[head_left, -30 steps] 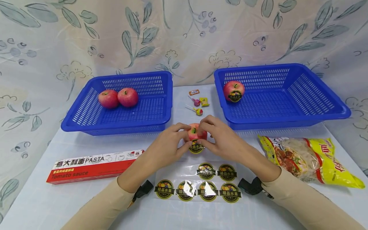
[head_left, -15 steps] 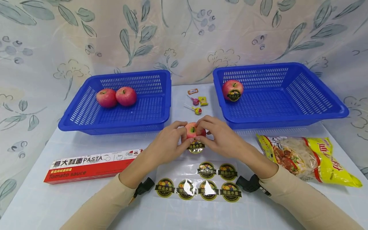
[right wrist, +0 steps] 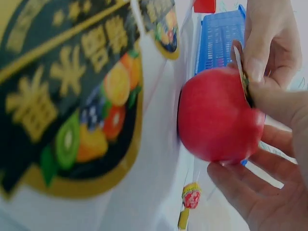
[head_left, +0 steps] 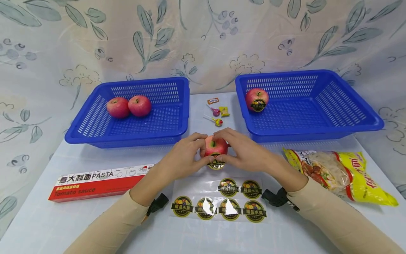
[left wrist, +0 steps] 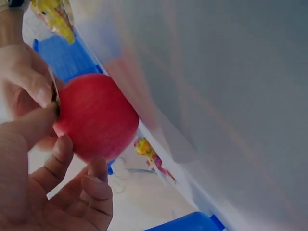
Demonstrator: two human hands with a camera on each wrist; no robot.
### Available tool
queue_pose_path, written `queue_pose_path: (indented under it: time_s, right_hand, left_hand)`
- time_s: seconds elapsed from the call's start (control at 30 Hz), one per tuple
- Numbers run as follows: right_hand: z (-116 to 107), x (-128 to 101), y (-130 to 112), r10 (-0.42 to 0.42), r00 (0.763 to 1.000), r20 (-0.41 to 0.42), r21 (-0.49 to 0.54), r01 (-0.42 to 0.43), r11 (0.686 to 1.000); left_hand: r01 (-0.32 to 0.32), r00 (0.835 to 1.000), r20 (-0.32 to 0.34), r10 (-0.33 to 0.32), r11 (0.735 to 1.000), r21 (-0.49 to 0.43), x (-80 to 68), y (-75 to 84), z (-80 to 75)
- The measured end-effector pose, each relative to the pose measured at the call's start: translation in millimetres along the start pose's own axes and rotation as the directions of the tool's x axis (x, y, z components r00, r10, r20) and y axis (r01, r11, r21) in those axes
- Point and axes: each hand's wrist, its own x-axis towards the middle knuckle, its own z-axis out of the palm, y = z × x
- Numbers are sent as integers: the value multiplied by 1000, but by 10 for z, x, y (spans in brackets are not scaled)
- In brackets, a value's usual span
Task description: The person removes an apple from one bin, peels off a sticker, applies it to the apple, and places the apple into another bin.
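Two hands share one round red apple [head_left: 216, 146] near the middle of the pale blue bench [head_left: 47, 218]: my left hand [head_left: 185, 157] curls its fingers round the apple's left side, my right hand [head_left: 244, 150] curls round its right side, and both thumbs press a round black-and-gold fruit sticker [head_left: 216, 164] against the near face of the fruit. Both grips are clamped on the apple.

Toward the near edge, just below the apple, lies a clear backing sheet with six more round stickers [head_left: 222, 203]. Along the left edge of the bench sits a long red-and-white pasta box [head_left: 95, 183]; toward the right edge lies a yellow plastic food bag [head_left: 342, 174].

At the far left corner stands a blue slotted plastic basket [head_left: 165, 123] holding two bare red apples [head_left: 129, 106] that touch each other. At the far right corner a second blue slotted basket [head_left: 317, 116] holds one red apple with a sticker [head_left: 257, 100] in its left end. Between the baskets lie a few small wrapped sweets and lollipops [head_left: 217, 112].
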Motion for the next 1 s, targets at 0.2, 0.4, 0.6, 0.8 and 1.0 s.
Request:
queue_pose_path:
  time_s: [0.2, 0.4, 0.6, 0.8, 1.0]
  right_hand:
    - [-3, 6, 48, -17, 999, 31, 6, 17, 1000]
    - [3, 33, 81, -35, 998, 52, 28, 33, 999]
    - [4, 43, 79, -34, 997, 73, 21, 33, 999]
    - [13, 49, 53, 13, 994, 108, 6, -13, 1000]
    - [38, 65, 72, 1, 994, 106, 4, -1, 1000]
  left_hand:
    - [-8, 1000, 8, 8, 1000, 20, 12, -9, 0]
    - [3, 1000, 17, -4, 999, 46, 27, -11, 10]
    - [10, 1000, 15, -11, 998, 64, 32, 5, 20]
    - [24, 999, 25, -26, 996, 84, 36, 18, 21]
    - [-9, 1000, 27, 6, 992, 128, 38, 27, 20]
